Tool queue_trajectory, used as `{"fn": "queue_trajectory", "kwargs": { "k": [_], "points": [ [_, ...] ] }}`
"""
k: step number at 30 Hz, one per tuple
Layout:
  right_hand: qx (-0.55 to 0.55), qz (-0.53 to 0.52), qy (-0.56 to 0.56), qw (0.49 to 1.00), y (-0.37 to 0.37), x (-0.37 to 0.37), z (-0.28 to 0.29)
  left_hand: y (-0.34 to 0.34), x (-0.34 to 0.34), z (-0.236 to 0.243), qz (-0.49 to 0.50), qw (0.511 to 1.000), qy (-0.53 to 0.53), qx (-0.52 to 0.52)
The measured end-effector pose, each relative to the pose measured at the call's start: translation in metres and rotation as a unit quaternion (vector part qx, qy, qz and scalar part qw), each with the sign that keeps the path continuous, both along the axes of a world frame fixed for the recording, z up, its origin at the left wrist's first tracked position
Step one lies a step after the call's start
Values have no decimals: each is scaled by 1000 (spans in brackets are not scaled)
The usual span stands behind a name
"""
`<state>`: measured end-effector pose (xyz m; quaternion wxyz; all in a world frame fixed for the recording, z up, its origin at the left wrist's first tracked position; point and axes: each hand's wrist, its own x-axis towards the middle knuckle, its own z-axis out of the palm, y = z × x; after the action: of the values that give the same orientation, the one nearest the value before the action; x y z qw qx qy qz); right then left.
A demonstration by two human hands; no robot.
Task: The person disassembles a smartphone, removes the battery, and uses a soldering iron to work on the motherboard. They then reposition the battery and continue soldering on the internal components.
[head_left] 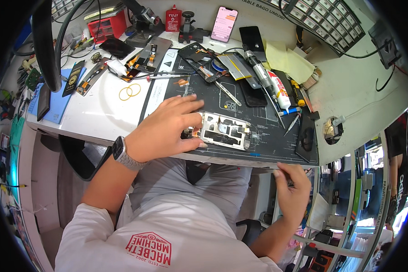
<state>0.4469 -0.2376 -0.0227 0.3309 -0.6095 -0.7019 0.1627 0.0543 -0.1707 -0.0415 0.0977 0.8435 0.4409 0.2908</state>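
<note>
My white shirt [181, 217] with its red print is nearest, since I look down past my own chest to the worktop [97, 111]. Beyond it, a bare phone frame [226, 132] lies flat on the dark mat [276, 153], close to the front edge, where I suppose it is easiest to reach. Of my hands, the left hand [170, 123] grips the frame's left end, thumb toward the near side and fingers bridging to the far side, probably so it cannot slide. My right hand [294, 186] is just off the front edge, fingers curled toward the thumb; I cannot tell whether anything small sits between them. Tweezers [228, 94] lie just past the frame, handy for fine parts. A white-and-red tube [279, 92] lies farther right, likely there to leave working room. At the back, a lit phone [224, 24] stands propped, its screen facing me, presumably for easy viewing.
</note>
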Motion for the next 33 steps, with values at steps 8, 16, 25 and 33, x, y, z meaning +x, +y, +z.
{"fn": "queue_trajectory", "kwargs": {
  "k": [8, 16, 25, 33],
  "points": [
    [71, 102, 21, 992, 41, -60, -18, 27, -5, 23, -86, 991, 50, -88],
    [-135, 98, 222, 961, 92, -87, -9, 16, 0, 26, -70, 994, -53, -68],
    [6, 104, 400, 910, 105, -103, -4, 40, -27, 15, 22, 843, -436, -314],
    [4, 371, -235, 898, 67, -126, -13, 42, -78, 19, 93, 826, -492, -259]
  ]
}}
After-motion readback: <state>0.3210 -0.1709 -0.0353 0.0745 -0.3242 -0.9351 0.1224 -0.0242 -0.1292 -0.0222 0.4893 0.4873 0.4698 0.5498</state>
